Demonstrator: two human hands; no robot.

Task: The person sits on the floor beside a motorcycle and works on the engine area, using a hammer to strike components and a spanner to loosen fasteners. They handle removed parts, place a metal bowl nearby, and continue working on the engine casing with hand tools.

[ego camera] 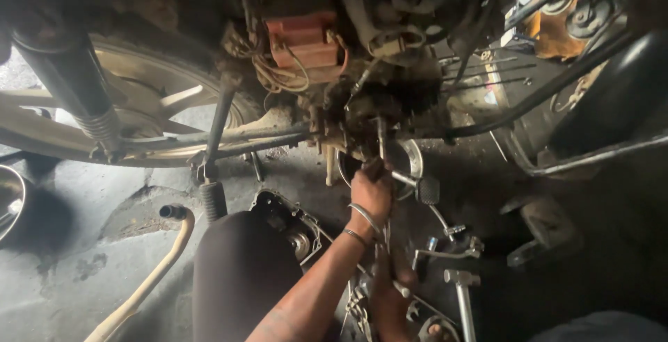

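Just below the frame's centre, one of the person's hands (pixel 372 190) is closed around a thin metal rod (pixel 381 140) that rises into the greasy motorcycle engine (pixel 362 98); which hand it is cannot be told. At left stands the spoked wheel (pixel 149 98). A hammer (pixel 460 293) and engine cover (pixel 289 220) lie on the floor (pixel 69 272).

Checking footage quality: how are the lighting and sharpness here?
Head view: dim and soft overall; the engine underside is lost in shadow, daylight brightens the wheel and floor at left, and the hand is slightly blurred.
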